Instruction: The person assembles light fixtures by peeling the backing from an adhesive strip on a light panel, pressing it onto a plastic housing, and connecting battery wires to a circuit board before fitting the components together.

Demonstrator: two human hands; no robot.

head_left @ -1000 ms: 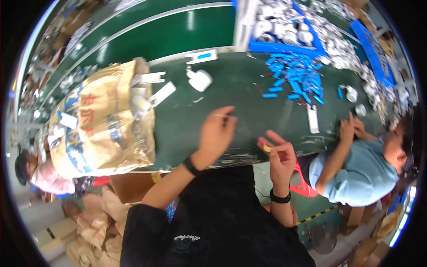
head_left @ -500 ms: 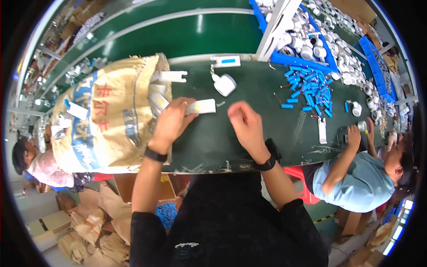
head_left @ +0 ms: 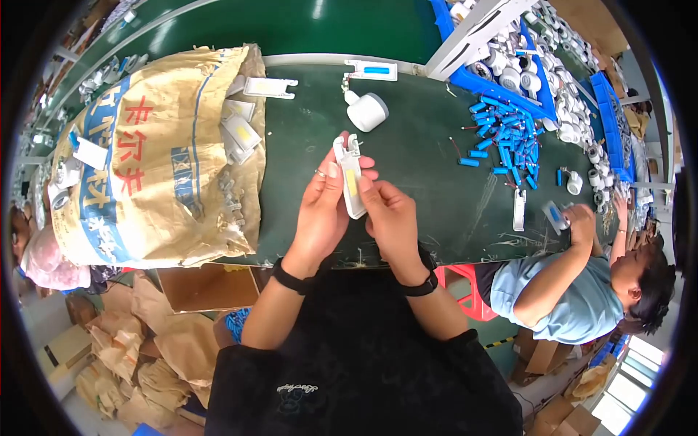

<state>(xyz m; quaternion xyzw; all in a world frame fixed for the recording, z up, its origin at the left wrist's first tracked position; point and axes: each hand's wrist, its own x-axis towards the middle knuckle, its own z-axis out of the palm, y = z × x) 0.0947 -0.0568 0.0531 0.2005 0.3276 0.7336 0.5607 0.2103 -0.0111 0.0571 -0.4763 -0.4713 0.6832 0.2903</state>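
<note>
In front of my body I hold a slim white lamp panel (head_left: 351, 185) with a yellow strip, tilted nearly upright. My left hand (head_left: 323, 207) is closed on its left side, with some fingers behind it. From the lower right, my right hand (head_left: 393, 216) grips the same panel, thumb on its face. Just beyond the hands a round white lamp head (head_left: 367, 113) lies on the dark green table (head_left: 443, 211). Behind that rests another white panel with a blue battery (head_left: 376, 70).
A large yellow woven sack (head_left: 156, 156) on the left spills white panels (head_left: 240, 134) from its mouth. Blue batteries (head_left: 509, 142) are heaped at the right, before a blue crate (head_left: 502, 98) of white lamp heads. A co-worker in a light blue shirt (head_left: 563, 291) works at the right.
My left hand has carried the lamp panel from beside the sack to the middle, turning it from sideways to nearly upright. My right hand has come in and taken hold of it too.
</note>
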